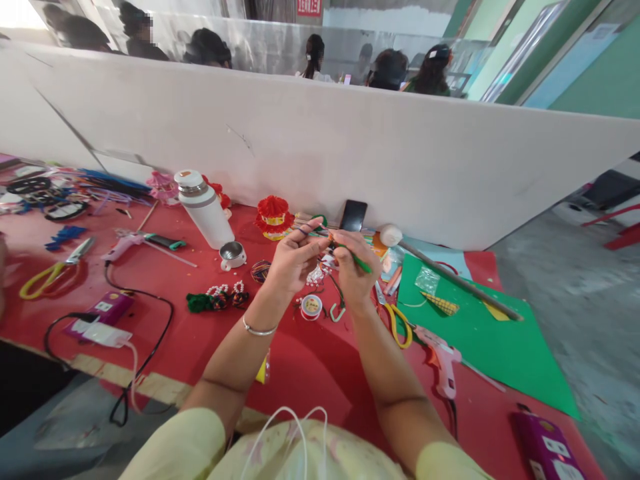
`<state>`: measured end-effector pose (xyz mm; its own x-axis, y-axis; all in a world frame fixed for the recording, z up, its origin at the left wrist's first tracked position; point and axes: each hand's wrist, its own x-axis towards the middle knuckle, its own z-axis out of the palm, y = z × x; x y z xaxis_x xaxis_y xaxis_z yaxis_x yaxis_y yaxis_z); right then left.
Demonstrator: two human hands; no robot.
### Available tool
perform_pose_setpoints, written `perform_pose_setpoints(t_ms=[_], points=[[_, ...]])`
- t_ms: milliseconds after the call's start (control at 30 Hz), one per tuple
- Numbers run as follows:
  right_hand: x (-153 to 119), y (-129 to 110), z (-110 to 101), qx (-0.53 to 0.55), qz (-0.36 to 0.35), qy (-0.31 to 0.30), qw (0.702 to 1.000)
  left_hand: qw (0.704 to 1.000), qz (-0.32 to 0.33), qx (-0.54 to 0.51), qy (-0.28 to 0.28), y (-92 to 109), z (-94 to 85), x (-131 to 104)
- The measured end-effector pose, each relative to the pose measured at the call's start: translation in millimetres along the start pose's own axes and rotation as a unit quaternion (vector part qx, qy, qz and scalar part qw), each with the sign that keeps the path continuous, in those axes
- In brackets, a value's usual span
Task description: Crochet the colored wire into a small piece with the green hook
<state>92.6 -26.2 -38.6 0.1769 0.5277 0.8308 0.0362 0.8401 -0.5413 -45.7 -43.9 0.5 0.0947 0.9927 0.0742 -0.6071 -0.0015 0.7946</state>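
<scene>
My left hand is raised over the table, thumb and fingers pinching a dark strand of yarn that crosses its fingers. Facing it, my right hand grips a green-handled crochet hook. The fingertips of both hands nearly meet, and the small work between them is too fine to make out. Below lie a round spool, white beads and short dark yarn scraps. A small ball of multicoloured yarn sits left of my left hand.
To the left stand a white bottle, its metal cup, a green beaded piece, scissors and a glue gun. On the right are more scissors, a pink glue gun and a green sheet. A white partition rises behind.
</scene>
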Motion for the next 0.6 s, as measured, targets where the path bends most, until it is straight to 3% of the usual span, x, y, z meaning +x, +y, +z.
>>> perform_pose_setpoints(t_ms=[67,167,433,600], points=[[2.6,4.0,-5.2,0.078,0.117,-0.01,0.99,0.999,-0.031,0.005,-0.029,6.3,-3.9,1.2],[9.4,8.4,-16.3,0.136,0.234,-0.014,0.962,0.999,-0.006,0.042,-0.022,12.0,-6.5,0.9],[21.7,0.9,-30.7,0.163,0.313,-0.053,0.934,0.99,0.051,0.133,0.002,11.3,-8.8,-1.6],[22.4,-1.1,-32.1,0.154,0.319,-0.063,0.933,0.988,0.052,0.147,0.002,10.1,-9.3,-1.1]])
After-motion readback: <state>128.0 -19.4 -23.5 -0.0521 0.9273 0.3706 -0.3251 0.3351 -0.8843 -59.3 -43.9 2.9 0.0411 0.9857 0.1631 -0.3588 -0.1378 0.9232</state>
